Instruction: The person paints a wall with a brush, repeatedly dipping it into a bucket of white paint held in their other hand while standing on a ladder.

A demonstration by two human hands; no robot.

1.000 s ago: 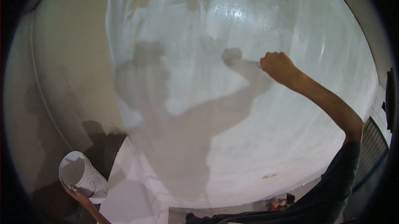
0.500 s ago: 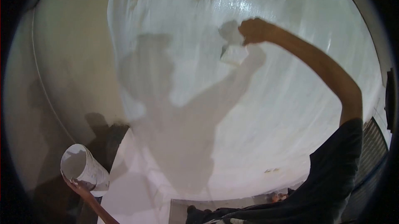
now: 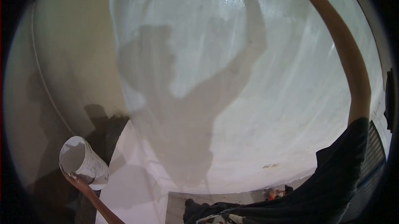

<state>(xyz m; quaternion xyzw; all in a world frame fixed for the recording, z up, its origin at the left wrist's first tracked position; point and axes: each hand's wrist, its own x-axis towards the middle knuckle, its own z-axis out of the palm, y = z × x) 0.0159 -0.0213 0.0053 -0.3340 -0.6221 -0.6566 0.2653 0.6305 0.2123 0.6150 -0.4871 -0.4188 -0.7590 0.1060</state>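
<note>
My left hand (image 3: 78,183) grips a white paint-smeared bucket (image 3: 94,166) at the lower left, fingers at the lower side of its rim. The bucket tilts with its mouth toward me, and white shows on its inner wall. My right arm (image 3: 347,45) reaches up along the right side and leaves the top edge of the view. The right hand and whatever it holds are out of sight. Ahead stands a wall with wet, streaky white paint (image 3: 191,12), shiny near the top, and my shadow falls across it.
Bare beige wall (image 3: 79,49) lies left of the painted part. Below is a white ledge (image 3: 124,178) with a dark corner beside it. A slatted panel (image 3: 370,182) stands at the far right. Small red and dark items (image 3: 276,193) lie on the floor at the wall's foot.
My right hand has risen from the middle of the wall past the top edge, taking the wide white brush out of view. My left hand still holds the bucket in nearly the same place.
</note>
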